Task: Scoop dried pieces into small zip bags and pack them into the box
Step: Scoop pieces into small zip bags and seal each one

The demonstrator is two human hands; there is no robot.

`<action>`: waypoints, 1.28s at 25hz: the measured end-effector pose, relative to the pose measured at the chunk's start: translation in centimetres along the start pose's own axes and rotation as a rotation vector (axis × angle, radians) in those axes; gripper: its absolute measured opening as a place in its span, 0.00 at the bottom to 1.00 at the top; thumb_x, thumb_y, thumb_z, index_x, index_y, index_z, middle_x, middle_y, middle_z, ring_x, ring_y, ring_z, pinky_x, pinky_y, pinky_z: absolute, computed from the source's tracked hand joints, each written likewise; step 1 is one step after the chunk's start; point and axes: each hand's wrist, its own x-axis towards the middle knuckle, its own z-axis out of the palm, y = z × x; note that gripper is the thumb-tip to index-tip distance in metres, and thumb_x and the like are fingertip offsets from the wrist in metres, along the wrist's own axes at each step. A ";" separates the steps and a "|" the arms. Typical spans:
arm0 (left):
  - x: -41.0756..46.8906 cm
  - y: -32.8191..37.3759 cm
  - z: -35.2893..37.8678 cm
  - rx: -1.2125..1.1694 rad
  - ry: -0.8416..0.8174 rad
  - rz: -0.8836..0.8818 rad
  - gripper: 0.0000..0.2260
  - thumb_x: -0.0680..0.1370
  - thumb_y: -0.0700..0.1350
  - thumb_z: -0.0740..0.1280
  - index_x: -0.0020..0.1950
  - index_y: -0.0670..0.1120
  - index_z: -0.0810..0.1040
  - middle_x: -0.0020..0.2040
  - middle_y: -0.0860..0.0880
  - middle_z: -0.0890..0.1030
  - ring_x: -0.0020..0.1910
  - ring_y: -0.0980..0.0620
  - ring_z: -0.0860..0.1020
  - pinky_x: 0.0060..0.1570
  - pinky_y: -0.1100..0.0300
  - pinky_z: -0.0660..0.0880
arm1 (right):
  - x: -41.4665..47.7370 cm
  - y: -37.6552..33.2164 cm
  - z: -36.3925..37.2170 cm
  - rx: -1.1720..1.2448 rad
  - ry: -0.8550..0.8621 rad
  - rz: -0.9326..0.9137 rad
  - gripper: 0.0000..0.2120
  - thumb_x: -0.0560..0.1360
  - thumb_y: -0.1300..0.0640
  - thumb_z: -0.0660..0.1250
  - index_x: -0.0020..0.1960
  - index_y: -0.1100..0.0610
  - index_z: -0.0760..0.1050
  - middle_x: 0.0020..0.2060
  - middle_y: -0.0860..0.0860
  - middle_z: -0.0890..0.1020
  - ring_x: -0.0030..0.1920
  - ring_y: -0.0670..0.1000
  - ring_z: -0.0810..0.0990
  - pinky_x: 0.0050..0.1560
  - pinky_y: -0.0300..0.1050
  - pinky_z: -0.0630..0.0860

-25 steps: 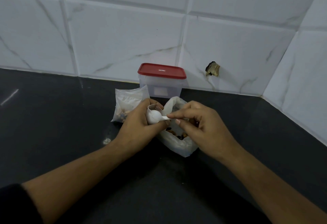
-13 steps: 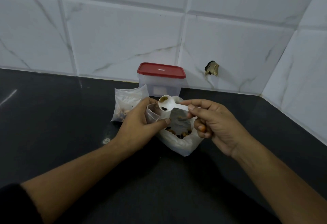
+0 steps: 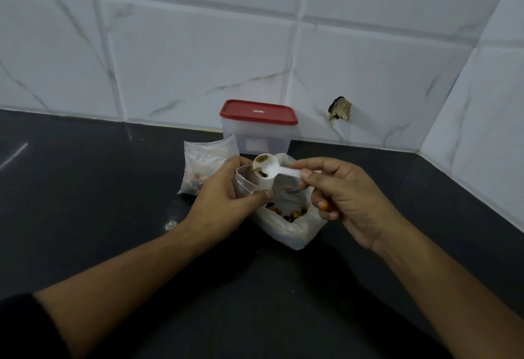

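Note:
My left hand (image 3: 224, 202) grips a small clear zip bag (image 3: 246, 184) with its mouth held open and facing up. My right hand (image 3: 344, 197) pinches the handle of a white plastic scoop (image 3: 266, 166). The scoop is tilted over the bag's mouth, with a few dark and yellowish dried pieces in its bowl. Under both hands a large white bag (image 3: 292, 224) lies open on the black counter, dried pieces showing inside. A clear box with a shut red lid (image 3: 258, 112) stands behind, against the wall.
A filled clear bag (image 3: 204, 164) with dried pieces leans left of the box. White marble-look tiles (image 3: 170, 55) close off the back and the right side. The black counter (image 3: 85, 188) stretches left and toward me. A chipped hole (image 3: 339, 109) marks the wall right of the box.
The scoop was lifted out of the large bag with pieces in it, brought to the small bag's mouth, and is now tipped more steeply over it. My left hand stayed put.

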 end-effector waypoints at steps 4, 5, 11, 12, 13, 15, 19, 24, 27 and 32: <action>0.0 -0.2 0.0 0.015 0.007 0.028 0.21 0.68 0.57 0.77 0.58 0.53 0.78 0.52 0.53 0.84 0.53 0.52 0.84 0.54 0.44 0.83 | -0.3 0.5 1.5 -0.374 -0.045 -0.234 0.12 0.80 0.63 0.71 0.54 0.49 0.87 0.40 0.39 0.84 0.39 0.38 0.81 0.42 0.31 0.75; 0.0 -0.3 0.1 0.016 0.007 0.033 0.21 0.69 0.56 0.77 0.58 0.53 0.78 0.52 0.53 0.84 0.53 0.52 0.84 0.54 0.44 0.83 | -0.2 0.6 1.4 -0.392 -0.022 -0.282 0.12 0.80 0.63 0.71 0.54 0.48 0.87 0.43 0.38 0.84 0.44 0.38 0.82 0.46 0.33 0.76; 0.0 -0.4 0.1 0.008 -0.003 0.035 0.19 0.70 0.54 0.77 0.58 0.52 0.78 0.53 0.53 0.84 0.53 0.53 0.84 0.55 0.44 0.83 | -0.3 0.5 1.2 -0.304 -0.031 -0.199 0.10 0.80 0.61 0.71 0.53 0.48 0.88 0.39 0.43 0.85 0.31 0.39 0.77 0.33 0.30 0.71; 0.1 -0.3 0.1 0.003 -0.002 0.032 0.19 0.71 0.52 0.77 0.59 0.53 0.78 0.53 0.54 0.85 0.54 0.54 0.84 0.57 0.44 0.82 | -0.2 0.4 1.1 -0.221 -0.011 -0.162 0.10 0.80 0.61 0.70 0.53 0.49 0.88 0.40 0.48 0.85 0.29 0.41 0.73 0.31 0.33 0.69; 0.1 -0.3 0.1 0.002 0.002 0.028 0.20 0.71 0.52 0.77 0.60 0.53 0.78 0.55 0.55 0.85 0.56 0.56 0.83 0.59 0.45 0.81 | -0.1 0.3 1.0 -0.131 -0.004 -0.113 0.09 0.81 0.61 0.70 0.54 0.50 0.87 0.41 0.51 0.85 0.28 0.42 0.71 0.29 0.35 0.67; 0.0 -0.2 0.1 0.009 0.008 0.021 0.21 0.71 0.53 0.77 0.62 0.54 0.77 0.57 0.57 0.84 0.58 0.59 0.82 0.62 0.47 0.80 | 0.0 0.1 0.6 -0.012 -0.005 -0.026 0.09 0.81 0.60 0.69 0.55 0.51 0.87 0.41 0.52 0.85 0.28 0.44 0.69 0.27 0.36 0.65; 0.2 -0.4 0.0 0.039 0.020 0.007 0.19 0.73 0.50 0.78 0.61 0.56 0.77 0.58 0.57 0.83 0.59 0.59 0.80 0.62 0.48 0.80 | 0.3 0.0 -0.3 0.074 0.017 0.049 0.09 0.80 0.61 0.69 0.56 0.55 0.86 0.40 0.51 0.83 0.28 0.44 0.69 0.25 0.35 0.65; 0.3 -0.1 -0.1 0.043 0.029 -0.012 0.16 0.74 0.48 0.78 0.58 0.56 0.78 0.56 0.57 0.82 0.59 0.58 0.80 0.61 0.47 0.80 | 0.7 -0.2 -2.2 -0.111 0.125 -0.090 0.08 0.80 0.62 0.70 0.52 0.53 0.87 0.38 0.48 0.84 0.29 0.43 0.72 0.26 0.35 0.68; 0.1 -0.1 -0.1 0.048 0.044 -0.004 0.16 0.74 0.49 0.78 0.58 0.56 0.78 0.54 0.58 0.82 0.56 0.60 0.81 0.59 0.49 0.81 | 0.9 0.5 -3.0 -0.626 0.048 -0.130 0.10 0.79 0.61 0.72 0.49 0.46 0.87 0.37 0.43 0.85 0.32 0.42 0.78 0.37 0.38 0.76; 0.2 0.2 -0.2 0.073 0.032 -0.012 0.17 0.73 0.51 0.78 0.58 0.56 0.77 0.55 0.58 0.82 0.56 0.59 0.80 0.58 0.52 0.81 | 1.2 1.3 -3.2 -0.588 0.038 -0.092 0.09 0.79 0.59 0.72 0.50 0.46 0.87 0.35 0.43 0.84 0.30 0.40 0.76 0.36 0.37 0.74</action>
